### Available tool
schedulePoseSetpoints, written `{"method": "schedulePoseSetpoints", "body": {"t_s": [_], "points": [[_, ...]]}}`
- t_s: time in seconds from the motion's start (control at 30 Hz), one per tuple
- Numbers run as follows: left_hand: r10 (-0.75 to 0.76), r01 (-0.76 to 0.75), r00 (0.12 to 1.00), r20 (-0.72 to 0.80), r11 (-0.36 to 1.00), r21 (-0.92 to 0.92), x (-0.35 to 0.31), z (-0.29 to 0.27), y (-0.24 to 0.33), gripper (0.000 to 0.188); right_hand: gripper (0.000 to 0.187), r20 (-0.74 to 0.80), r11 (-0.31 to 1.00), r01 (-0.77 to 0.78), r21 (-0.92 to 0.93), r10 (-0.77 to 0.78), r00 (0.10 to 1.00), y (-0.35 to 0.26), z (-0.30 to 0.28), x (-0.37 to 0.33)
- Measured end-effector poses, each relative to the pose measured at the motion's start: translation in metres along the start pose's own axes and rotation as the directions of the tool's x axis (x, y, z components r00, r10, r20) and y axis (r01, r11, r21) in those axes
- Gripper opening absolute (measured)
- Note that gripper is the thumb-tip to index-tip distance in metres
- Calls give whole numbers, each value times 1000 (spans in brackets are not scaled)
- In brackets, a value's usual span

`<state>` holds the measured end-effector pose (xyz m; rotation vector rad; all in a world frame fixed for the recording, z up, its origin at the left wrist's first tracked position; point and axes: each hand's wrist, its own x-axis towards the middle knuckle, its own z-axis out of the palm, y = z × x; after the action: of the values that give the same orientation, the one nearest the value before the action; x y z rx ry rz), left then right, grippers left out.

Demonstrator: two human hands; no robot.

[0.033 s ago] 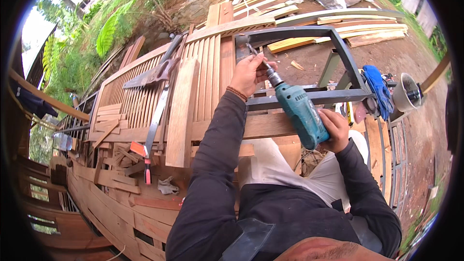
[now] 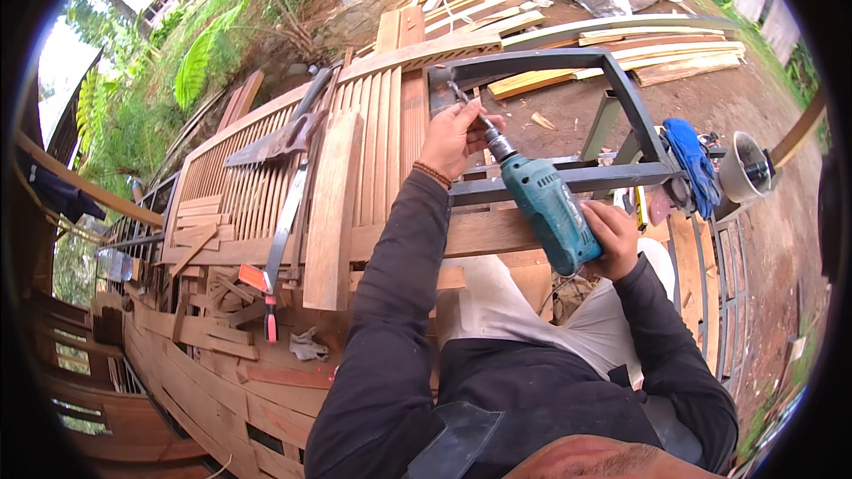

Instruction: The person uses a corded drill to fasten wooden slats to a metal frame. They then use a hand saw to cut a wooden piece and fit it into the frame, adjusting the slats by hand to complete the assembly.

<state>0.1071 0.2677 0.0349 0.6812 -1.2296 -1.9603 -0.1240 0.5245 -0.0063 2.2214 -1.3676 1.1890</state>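
Note:
A teal power drill (image 2: 543, 204) lies at a slant above my lap, its chuck toward the upper left. My right hand (image 2: 611, 239) is wrapped round its rear end; the handle's underside is hidden. With thumb and fingers, my left hand (image 2: 451, 136) pinches the long drill bit (image 2: 458, 94) just ahead of the chuck. The bit's tip sticks out past these fingers, near the corner of a dark metal frame (image 2: 532, 59). Beneath my left forearm is a slatted wooden panel (image 2: 380, 151).
A handsaw (image 2: 271, 145), a thick plank (image 2: 333, 213) and a clamp with an orange jaw (image 2: 257, 278) lie on the panel. Blue gloves (image 2: 692, 164) hang at the frame's right corner beside a white bucket (image 2: 744, 173). Boards (image 2: 657, 58) are stacked on the ground beyond.
The drill has shifted very slightly left and down in the picture. Both hands keep the same hold.

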Motion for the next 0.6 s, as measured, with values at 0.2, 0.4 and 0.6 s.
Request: {"method": "schedulePoseSetpoints", "body": {"t_s": [0.2,0.4,0.6], "points": [[52,-51,999,-11,994,101,-3,9,5,26,70,-22,1000,-16,-16,16,1000,0,-2,-4],[8,-15,999,45,988,153,-5,10,11,27,72,-31,999,-7,-31,6,999,-2,-1,-3],[85,-95,995,53,964,249,-8,17,14,27,74,64,979,47,-199,-34,997,-2,-12,-7]]}}
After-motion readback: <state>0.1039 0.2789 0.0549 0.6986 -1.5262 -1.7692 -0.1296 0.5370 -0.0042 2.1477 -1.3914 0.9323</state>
